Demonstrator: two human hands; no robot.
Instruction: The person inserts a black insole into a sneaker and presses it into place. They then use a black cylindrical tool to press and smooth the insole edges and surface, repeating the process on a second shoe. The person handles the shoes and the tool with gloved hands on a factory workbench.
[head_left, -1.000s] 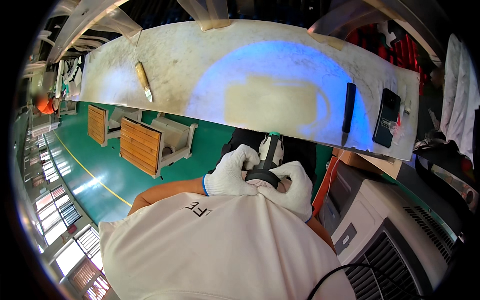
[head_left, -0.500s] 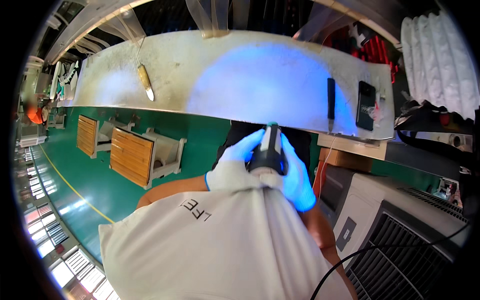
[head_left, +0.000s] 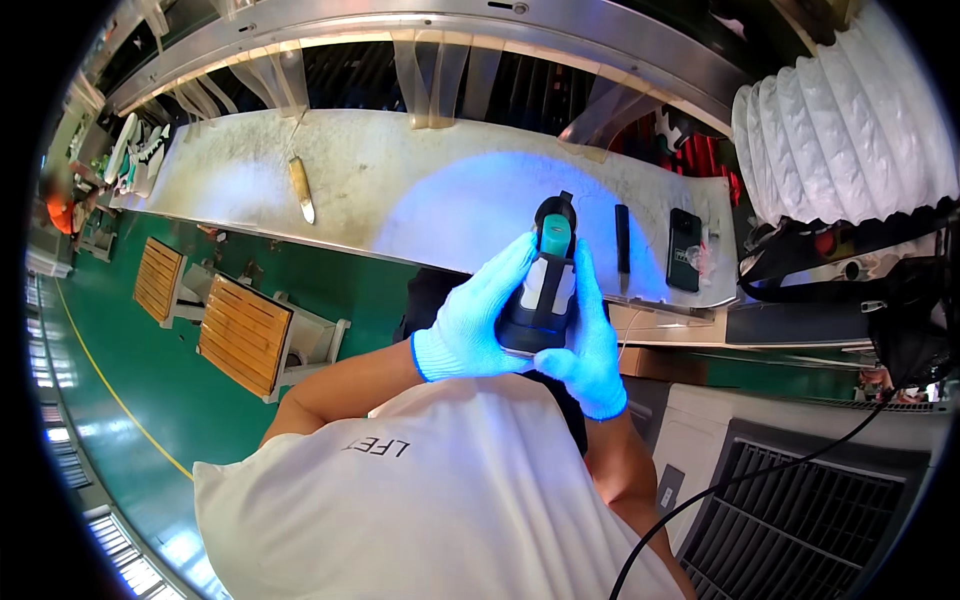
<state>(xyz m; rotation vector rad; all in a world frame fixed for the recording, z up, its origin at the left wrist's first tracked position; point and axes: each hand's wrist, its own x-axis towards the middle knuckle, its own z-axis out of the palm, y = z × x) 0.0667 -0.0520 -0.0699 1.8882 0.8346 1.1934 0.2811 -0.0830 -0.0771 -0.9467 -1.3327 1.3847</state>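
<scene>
Between my two gloved hands is a black sneaker [head_left: 540, 305] with pale panels and a teal lining, its opening away from me and its dark toe end close to my body. My left hand [head_left: 478, 315] presses against its left side. Along its right side lies my right hand [head_left: 585, 340], with the thumb near the toe end. Both gloves are white with blue cuffs and look blue under the light. The sneaker is held up in front of the bench's near edge. Its sole is hidden.
On the worn pale bench [head_left: 360, 150] lie a yellow-handled knife [head_left: 301, 188], a black pen-like tool [head_left: 622, 240] and a dark phone [head_left: 684, 250]. A ribbed white duct [head_left: 840, 130] hangs at right. Wooden-topped stools [head_left: 243, 335] stand at left; a grey vented unit [head_left: 800, 500] is at lower right.
My hands have lifted the sneaker away from my body and up toward the bench, showing more of its teal lining. The view has shifted, with more of the frame above the bench visible.
</scene>
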